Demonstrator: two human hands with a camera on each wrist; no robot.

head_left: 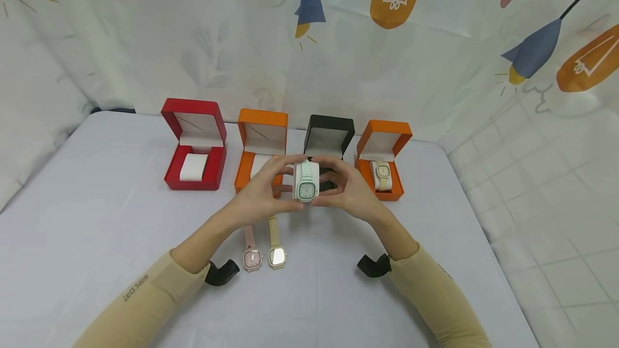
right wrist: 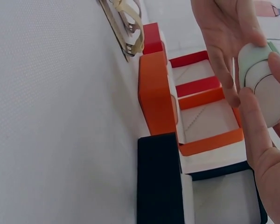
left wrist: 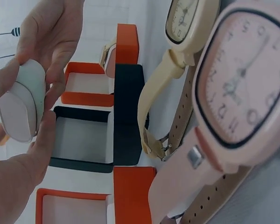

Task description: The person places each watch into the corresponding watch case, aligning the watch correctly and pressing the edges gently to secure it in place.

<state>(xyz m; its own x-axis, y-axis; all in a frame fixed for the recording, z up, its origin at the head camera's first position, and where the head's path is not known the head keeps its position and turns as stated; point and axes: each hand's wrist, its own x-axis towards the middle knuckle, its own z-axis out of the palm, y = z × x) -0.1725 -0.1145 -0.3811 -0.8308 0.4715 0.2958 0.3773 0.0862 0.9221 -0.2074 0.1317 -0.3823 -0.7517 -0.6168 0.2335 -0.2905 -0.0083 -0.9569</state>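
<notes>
Pinching a mint-green watch [head_left: 307,190] on its white cushion [right wrist: 270,100] in a two-handed grip: thumbs of the left hand [head_left: 261,189] and right hand [head_left: 351,188] towards 6 o'clock, index fingers towards 12. Raised above the worktop [head_left: 121,192], just in front of a black box [head_left: 329,144] at 1 o'clock; held by the edges, perhaps to leave the dial uncovered and the strap undisturbed round the cushion. Beyond, a row with lids tipped back, probably for easy access from the front: at 10 o'clock, a nearer orange box [head_left: 263,117] with a part-hidden cushion [head_left: 259,164] and a farther red box [head_left: 219,168] with a bare cushion [head_left: 193,167]; just above 3, a second orange box [head_left: 387,196] with a beige watch [head_left: 383,170] inside. Towards 7 o'clock, side by side, a pink watch [head_left: 252,259] and a cream watch [head_left: 277,255], likely for handy reach. Mostly hidden behind fingers: the black box's inside.
</notes>
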